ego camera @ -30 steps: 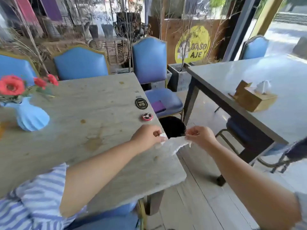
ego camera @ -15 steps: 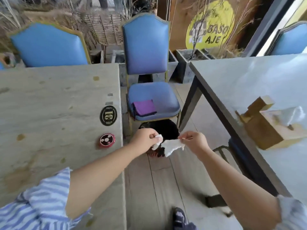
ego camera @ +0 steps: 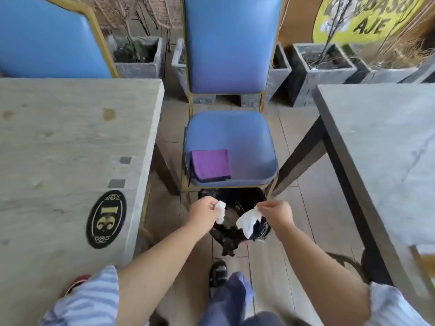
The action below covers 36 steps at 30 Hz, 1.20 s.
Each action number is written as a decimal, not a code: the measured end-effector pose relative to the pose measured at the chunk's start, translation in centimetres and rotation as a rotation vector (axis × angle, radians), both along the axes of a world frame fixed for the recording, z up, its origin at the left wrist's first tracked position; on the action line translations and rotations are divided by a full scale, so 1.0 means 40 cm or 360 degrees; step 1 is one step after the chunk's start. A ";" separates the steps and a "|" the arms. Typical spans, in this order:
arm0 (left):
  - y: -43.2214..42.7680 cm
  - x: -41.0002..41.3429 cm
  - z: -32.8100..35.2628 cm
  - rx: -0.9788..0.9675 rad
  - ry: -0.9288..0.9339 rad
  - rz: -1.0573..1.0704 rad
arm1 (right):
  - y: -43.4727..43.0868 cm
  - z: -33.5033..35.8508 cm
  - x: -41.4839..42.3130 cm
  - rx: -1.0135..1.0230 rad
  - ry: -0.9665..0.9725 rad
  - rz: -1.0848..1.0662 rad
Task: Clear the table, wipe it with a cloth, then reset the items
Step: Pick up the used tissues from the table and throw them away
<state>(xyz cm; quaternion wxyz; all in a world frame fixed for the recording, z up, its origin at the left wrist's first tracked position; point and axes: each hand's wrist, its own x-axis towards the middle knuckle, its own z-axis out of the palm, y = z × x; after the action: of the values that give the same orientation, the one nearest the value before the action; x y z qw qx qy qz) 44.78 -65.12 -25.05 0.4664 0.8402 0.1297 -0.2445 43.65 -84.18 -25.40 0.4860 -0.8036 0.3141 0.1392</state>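
My left hand (ego camera: 204, 215) pinches a small piece of white tissue (ego camera: 220, 214). My right hand (ego camera: 276, 214) pinches a second, larger piece of white tissue (ego camera: 248, 221). Both hands hover over a black lined bin (ego camera: 237, 208) on the floor, in front of a blue chair (ego camera: 229, 147). A folded purple cloth (ego camera: 210, 164) lies on the chair seat. The stained marble table (ego camera: 70, 149) is to the left, with a black oval number plate (ego camera: 106, 218) stuck near its edge.
A second grey table (ego camera: 386, 147) stands on the right, its dark leg (ego camera: 296, 161) slanting toward the bin. Another blue chair (ego camera: 47, 41) and concrete planters (ego camera: 322, 69) line the back. My foot (ego camera: 219, 272) is on the floor below the bin.
I have turned from the table toward the bin. The tissue, held as one piece between both hands before, is now in two pieces, one in each hand, over the bin.
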 end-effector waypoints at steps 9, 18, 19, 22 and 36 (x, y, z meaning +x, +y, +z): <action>-0.095 0.221 -0.359 -0.0011 0.0394 0.0210 | -0.052 -0.340 0.225 0.0301 0.0385 -0.0324; -0.160 0.315 -0.666 -0.0055 0.0548 0.0364 | -0.052 -0.652 0.323 0.0460 0.0513 -0.0392; -0.160 0.317 -0.673 -0.0075 0.0585 0.0398 | -0.050 -0.662 0.324 0.0458 0.0509 -0.0381; -0.146 0.312 -0.658 -0.0067 0.0586 0.0416 | -0.045 -0.644 0.320 0.0381 0.0497 -0.0298; -0.068 0.143 0.042 0.0173 -0.0002 -0.0372 | 0.037 0.009 0.149 -0.0065 -0.0007 0.0476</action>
<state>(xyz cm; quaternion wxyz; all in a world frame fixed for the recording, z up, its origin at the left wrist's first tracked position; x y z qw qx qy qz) 50.48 -67.85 -23.36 0.3886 0.8737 0.0437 -0.2892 49.61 -82.71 -25.04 0.4441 -0.8515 0.1924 0.2018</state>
